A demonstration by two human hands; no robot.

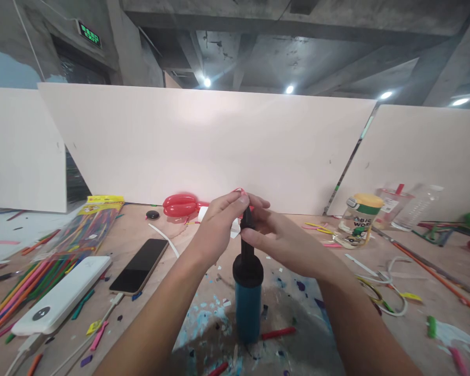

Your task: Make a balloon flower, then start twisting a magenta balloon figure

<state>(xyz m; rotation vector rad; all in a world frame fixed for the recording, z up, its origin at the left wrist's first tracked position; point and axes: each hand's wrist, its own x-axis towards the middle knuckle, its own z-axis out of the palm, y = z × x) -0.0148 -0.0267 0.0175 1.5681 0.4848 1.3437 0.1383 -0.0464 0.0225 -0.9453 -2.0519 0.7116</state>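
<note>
A hand balloon pump [248, 308] with a blue barrel and black top stands upright on the table in front of me. At its nozzle, my left hand [220, 222] pinches a thin red balloon [239, 190], of which only a small loop shows above the fingers. My right hand [284, 237] closes around the black nozzle from the other side, its thumb against it. The fingers hide most of the balloon and the nozzle tip. Behind my left hand lies an inflated red balloon [180, 205] with rounded lobes.
On the left lie a black phone [140, 265], a white power bank [62, 295] and a pack of long balloons [88, 224]. A yellow-lidded bottle [356, 222] and coiled white cable [399, 297] are at right. White boards [219, 141] stand behind; balloon scraps litter the table.
</note>
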